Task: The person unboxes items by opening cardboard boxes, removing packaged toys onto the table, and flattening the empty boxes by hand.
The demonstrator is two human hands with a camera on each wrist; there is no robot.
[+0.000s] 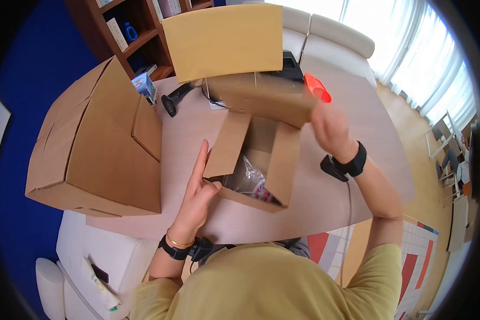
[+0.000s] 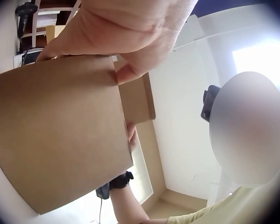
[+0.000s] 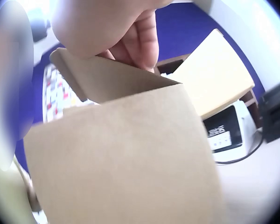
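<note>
A small cardboard box stands open in the middle of the table, with a plastic-wrapped item inside. My left hand lies along the outside of the box's left flap, fingers straight and thumb on the flap's inner lower corner, so it pinches that flap. My right hand is blurred at the right end of the far flap. In the right wrist view its fingers curl behind the flap's top edge.
A large cardboard box fills the table's left side. Behind the small box are a tan board, a black handheld scanner, an orange-red object and a black device. Shelves and a white sofa stand beyond.
</note>
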